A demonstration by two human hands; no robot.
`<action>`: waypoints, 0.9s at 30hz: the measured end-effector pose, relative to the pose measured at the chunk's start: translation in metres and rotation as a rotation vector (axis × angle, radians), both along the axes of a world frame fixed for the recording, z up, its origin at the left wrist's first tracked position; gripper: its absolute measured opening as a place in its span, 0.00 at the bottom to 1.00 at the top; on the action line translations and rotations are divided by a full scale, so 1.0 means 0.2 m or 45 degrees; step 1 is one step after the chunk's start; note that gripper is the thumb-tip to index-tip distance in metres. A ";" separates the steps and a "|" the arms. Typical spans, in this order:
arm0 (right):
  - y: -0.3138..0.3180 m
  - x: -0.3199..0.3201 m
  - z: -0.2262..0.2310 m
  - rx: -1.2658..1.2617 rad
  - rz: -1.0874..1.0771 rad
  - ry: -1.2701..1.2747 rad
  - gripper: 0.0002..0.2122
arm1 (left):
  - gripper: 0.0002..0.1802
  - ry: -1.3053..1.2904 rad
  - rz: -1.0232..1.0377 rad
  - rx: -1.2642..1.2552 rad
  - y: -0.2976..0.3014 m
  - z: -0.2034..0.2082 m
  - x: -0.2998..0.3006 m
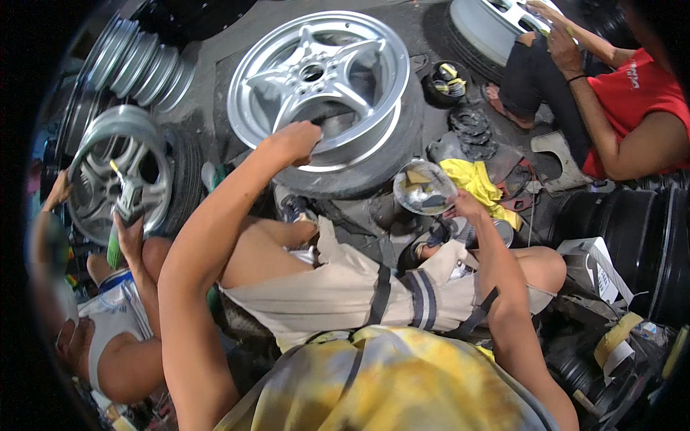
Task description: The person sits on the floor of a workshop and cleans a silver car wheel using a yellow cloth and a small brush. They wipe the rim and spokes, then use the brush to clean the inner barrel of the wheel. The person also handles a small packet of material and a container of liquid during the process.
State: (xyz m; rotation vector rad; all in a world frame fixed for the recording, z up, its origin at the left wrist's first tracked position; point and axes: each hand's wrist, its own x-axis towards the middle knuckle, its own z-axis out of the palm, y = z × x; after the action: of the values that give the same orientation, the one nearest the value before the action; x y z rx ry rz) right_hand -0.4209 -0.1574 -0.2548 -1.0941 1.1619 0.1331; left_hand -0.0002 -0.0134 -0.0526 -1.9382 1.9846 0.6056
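Note:
In front of me a silver five-spoke alloy wheel [316,68] lies face up on a black tire [352,183]. My left hand [293,142] is closed at the wheel's near edge, its fingers curled; whatever they may hold is hidden. To the right, my right hand [468,205] grips the rim of a round, pale bowl [424,204]. The bowl is tilted toward me and holds a yellowish block and light scraps. A bright yellow cloth [474,179] lies just beyond the right hand.
On the left, a person works a green-handled power tool [129,200] against another alloy wheel [83,161]. A person in red sits at the upper right beside a wheel [481,25]. Stacked rims [136,61], a black tub [445,84] and dark rims [625,237] stand around.

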 end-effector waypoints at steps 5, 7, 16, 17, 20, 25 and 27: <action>0.01 0.00 -0.05 -0.048 0.194 0.051 0.17 | 0.24 0.090 0.115 -0.021 0.07 0.00 -0.03; 0.06 0.03 -0.06 -0.060 0.297 0.052 0.17 | 0.31 0.165 0.162 -0.136 0.12 0.05 -0.06; 0.35 0.52 -0.08 -0.056 0.985 0.172 0.12 | 0.29 0.239 0.569 -0.289 0.39 0.43 -0.02; 0.37 0.56 -0.21 -0.061 1.016 0.230 0.11 | 0.28 0.288 0.570 -0.252 0.40 0.44 -0.05; 0.47 0.70 -0.32 -0.291 1.319 0.134 0.11 | 0.24 0.291 0.504 -0.253 0.42 0.54 -0.08; 0.64 0.80 -0.10 0.307 0.943 -0.058 0.12 | 0.22 0.424 0.361 -0.523 0.27 0.61 -0.08; 0.73 0.83 -0.11 0.168 0.938 -0.205 0.12 | 0.22 0.397 0.325 -0.673 0.24 0.60 -0.06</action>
State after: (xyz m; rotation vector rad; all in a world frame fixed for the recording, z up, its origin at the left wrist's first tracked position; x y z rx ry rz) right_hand -0.2548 -0.0110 -0.2771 -1.3425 0.5538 0.6707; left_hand -0.0120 0.0337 0.0666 -2.5752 2.2762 0.5012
